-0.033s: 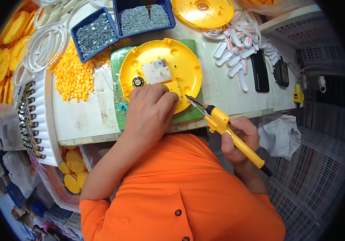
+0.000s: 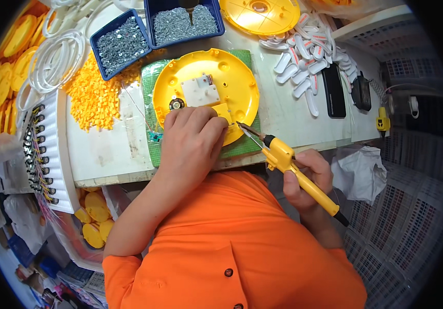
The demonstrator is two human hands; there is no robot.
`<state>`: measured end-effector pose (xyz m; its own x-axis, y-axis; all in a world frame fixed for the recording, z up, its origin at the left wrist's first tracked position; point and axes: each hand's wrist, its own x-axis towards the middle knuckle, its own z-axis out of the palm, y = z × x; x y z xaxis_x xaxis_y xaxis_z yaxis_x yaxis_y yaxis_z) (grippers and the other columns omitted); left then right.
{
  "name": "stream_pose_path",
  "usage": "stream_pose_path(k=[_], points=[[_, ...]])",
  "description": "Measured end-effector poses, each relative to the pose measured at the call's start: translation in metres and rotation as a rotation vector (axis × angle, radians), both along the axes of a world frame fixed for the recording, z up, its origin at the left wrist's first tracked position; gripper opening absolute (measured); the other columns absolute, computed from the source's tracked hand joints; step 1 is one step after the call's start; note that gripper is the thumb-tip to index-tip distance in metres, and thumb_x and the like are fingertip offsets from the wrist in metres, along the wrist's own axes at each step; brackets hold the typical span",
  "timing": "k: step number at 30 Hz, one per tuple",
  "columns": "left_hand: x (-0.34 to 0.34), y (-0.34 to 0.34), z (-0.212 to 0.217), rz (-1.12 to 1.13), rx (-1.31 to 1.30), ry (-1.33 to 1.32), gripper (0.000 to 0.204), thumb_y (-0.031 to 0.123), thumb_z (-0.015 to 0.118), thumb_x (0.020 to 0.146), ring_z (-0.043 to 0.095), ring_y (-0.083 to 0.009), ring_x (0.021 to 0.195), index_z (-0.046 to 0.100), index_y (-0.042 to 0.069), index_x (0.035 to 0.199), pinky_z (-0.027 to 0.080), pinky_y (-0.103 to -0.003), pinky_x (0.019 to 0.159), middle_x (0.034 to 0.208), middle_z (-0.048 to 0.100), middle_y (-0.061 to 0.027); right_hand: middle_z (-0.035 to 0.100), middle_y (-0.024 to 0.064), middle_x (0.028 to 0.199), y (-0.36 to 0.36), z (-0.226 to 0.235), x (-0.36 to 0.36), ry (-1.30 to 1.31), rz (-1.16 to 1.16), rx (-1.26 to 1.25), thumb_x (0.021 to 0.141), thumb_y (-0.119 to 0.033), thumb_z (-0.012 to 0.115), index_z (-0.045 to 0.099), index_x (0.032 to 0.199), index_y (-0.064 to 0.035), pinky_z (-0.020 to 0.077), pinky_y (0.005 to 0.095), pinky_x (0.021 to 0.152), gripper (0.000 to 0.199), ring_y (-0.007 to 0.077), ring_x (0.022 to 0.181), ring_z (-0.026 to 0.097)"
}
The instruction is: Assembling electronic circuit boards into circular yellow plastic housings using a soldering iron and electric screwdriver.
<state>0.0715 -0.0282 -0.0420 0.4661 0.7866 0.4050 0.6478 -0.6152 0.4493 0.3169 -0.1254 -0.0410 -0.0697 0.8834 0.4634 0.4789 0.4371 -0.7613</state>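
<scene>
A round yellow plastic shell lies hollow side up on a green mat. Inside it sit a white motor-like box, a small round black-and-silver part and a yellow rectangular piece. My left hand reaches over the shell's near side, fingers bent and closed beside the yellow piece; its fingertips and whatever they grip are hidden. My right hand holds a yellow soldering iron with a thin metal feed tube, its tip inside the shell near the left fingers. By my left wrist lies a small green board with thin wires.
Two blue bins of small metal parts stand at the back. Left are a yellow heap of small pieces, white tubing coils and a white foam tray. White plastic pieces and a black phone-like slab lie right.
The soldering iron's tip has shifted very slightly left. The small green board by my left wrist has moved a little. Both hands stay almost in place.
</scene>
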Motion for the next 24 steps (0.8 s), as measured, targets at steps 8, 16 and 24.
stream_pose_path(k=[8,16,24], points=[[0.000,-0.001,-0.007,0.062,0.035,0.075,0.014,0.014,0.073,0.081,0.062,-0.0189,0.098,0.064,0.014,0.091,0.037,-0.043,0.098,0.099,0.065,0.0005,0.060,0.0127,0.089,0.007,0.003,-0.006,-0.071,0.015,0.060,0.081,-0.009,0.070,0.055,0.116,0.0012,0.0463,0.0311,0.065,0.039,0.0185,0.073,0.054],[0.002,-0.001,-0.006,0.082,0.040,0.079,0.011,0.014,0.073,0.080,0.063,-0.0174,0.099,0.064,0.014,0.088,0.036,-0.044,0.098,0.097,0.065,0.0016,0.056,0.0098,0.074,0.011,0.007,-0.009,-0.094,0.035,0.095,0.080,-0.009,0.070,0.052,0.108,-0.0026,0.0450,0.0322,0.060,0.033,0.0198,0.062,0.051],[0.003,0.001,-0.004,0.068,0.038,0.086,0.011,0.014,0.073,0.080,0.062,-0.0167,0.099,0.064,0.014,0.087,0.036,-0.044,0.097,0.097,0.065,0.0015,0.056,0.0097,0.072,0.013,0.007,-0.009,-0.100,0.035,0.106,0.081,-0.009,0.070,0.053,0.110,-0.0011,0.0452,0.0323,0.059,0.035,0.0196,0.061,0.052]])
